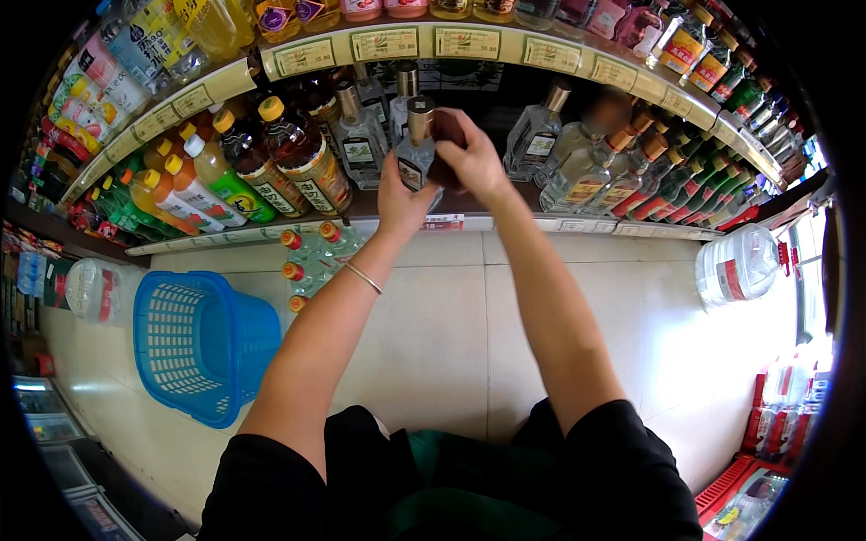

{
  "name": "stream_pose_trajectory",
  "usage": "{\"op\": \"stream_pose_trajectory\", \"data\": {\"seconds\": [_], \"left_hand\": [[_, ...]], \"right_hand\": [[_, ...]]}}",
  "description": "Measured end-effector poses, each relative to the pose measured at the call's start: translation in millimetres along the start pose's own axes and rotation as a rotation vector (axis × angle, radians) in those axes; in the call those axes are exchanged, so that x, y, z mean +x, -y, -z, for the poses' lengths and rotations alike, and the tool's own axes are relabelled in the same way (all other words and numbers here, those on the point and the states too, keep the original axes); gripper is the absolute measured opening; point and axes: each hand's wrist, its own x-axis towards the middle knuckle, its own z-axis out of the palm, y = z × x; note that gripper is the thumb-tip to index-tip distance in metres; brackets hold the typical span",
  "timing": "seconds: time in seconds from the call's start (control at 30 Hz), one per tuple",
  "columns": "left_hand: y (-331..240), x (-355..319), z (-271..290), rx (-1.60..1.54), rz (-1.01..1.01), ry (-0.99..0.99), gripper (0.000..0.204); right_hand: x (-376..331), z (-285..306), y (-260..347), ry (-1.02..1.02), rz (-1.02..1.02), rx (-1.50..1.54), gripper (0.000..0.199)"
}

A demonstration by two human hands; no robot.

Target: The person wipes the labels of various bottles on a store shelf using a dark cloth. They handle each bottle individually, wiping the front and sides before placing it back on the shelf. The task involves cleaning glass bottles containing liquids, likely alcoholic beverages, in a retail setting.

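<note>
Standing at the far left, below the shelf [379, 236], a blue plastic basket [203, 347] with latticed walls sits on the pale tiled floor. Its lower edge runs toward the dark rim. At the shelf's front edge, the left hand [401, 200] wraps the base of a clear glass bottle [417, 149] with a metal cap, fingers closed around it. The right hand [471, 160] grips the bottle's right side, hiding part of its label. Right of the shelf, a large clear water jug [738, 266] lies blurred.
</note>
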Motion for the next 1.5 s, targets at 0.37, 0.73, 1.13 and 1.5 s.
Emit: {"op": "stream_pose_trajectory", "data": {"seconds": [0.37, 0.73, 1.13, 1.5], "left_hand": [[-16, -4, 0, 0.158, 0.095, -0.083, 0.074], [0, -11, -3, -0.374, 0.071, 0.006, 0.062], [23, -51, 7, 0.117, 0.134, 0.057, 0.064], [36, -27, 8, 0.116, 0.220, 0.060, 0.062]], "right_hand": [[-70, -37, 0, -0.434, 0.022, 0.059, 0.040], [-27, -76, 25, -0.350, 0.438, -0.352, 0.057], [-85, -51, -42, -0.232, -0.199, -0.438, 0.065], [-70, -69, -55, -0.256, -0.236, -0.503, 0.070]]}}
